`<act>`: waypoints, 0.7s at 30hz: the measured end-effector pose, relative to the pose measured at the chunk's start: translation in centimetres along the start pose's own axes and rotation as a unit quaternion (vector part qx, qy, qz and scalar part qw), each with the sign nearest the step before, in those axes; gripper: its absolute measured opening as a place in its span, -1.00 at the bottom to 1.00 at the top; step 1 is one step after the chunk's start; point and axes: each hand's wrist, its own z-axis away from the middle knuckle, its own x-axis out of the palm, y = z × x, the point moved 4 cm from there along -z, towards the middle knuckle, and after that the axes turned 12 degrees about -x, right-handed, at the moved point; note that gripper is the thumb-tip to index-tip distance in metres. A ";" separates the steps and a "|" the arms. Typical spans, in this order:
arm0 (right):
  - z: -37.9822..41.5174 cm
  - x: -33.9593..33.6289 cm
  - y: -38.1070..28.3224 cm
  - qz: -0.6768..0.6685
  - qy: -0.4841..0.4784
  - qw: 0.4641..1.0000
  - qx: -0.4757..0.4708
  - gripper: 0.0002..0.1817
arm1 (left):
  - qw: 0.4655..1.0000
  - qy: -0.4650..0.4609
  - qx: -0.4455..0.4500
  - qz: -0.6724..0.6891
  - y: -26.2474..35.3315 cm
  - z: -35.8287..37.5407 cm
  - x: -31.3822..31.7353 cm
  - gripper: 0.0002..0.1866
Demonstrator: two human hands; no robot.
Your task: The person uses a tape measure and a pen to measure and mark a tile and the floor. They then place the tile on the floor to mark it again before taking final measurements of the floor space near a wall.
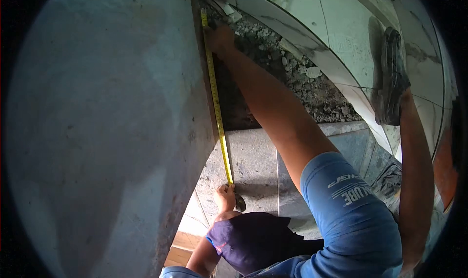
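A yellow tape measure (215, 92) is stretched straight along the edge of a large grey panel (112, 107). My left hand (225, 198), low in the head view, is closed on the tape beside its dark case (240, 202). My right hand (222, 40) reaches far forward to the upper part of the blade; its fingers are bent against the tape in shadow. The blade's tip (203, 10) shows just beyond that hand. Beneath my right forearm lies a recess with broken rubble (312, 83), and the lower blade crosses a grey tile (251, 153).
Marble-patterned tiles (341, 34) curve round the rubble on the right. A dark shoe (390, 78) and a bare leg stand there. Dark crumpled material (390, 179) lies beside the leg. Dark purple cloth (253, 236) is below my left hand.
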 end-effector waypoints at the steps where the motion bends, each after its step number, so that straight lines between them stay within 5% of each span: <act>1: -0.6 -0.1 -0.2 -0.024 -0.027 0.998 0.049 -0.46 | 1.000 0.002 0.002 0.001 0.2 0.1 0.0 -0.64; 4: -1.3 0.5 -0.2 0.011 -0.034 0.998 0.051 -0.64 | 0.993 -0.032 -0.078 0.082 -0.3 0.1 0.5 -0.62; 11: -2.8 2.6 1.9 -0.010 -0.052 0.991 0.120 -0.70 | 0.986 0.007 -0.015 0.166 -2.1 -0.3 1.8 -0.72; 14: -3.6 2.6 2.4 -0.003 -0.036 0.996 0.082 -0.68 | 0.985 0.024 -0.013 0.173 -3.6 -0.6 2.7 -0.73; 17: -4.2 3.7 1.9 0.135 -0.155 0.978 -0.045 -0.64 | 0.984 0.024 -0.023 0.175 -3.2 -0.4 2.6 -0.74; 19: -4.0 3.7 3.1 0.013 0.048 0.992 0.118 -0.60 | 0.985 0.024 -0.022 0.172 -3.4 -0.4 2.8 -0.74; 21: -4.4 4.0 3.6 -0.009 0.019 0.998 0.063 -0.58 | 0.986 0.049 -0.016 0.157 -3.3 -0.3 2.8 -0.74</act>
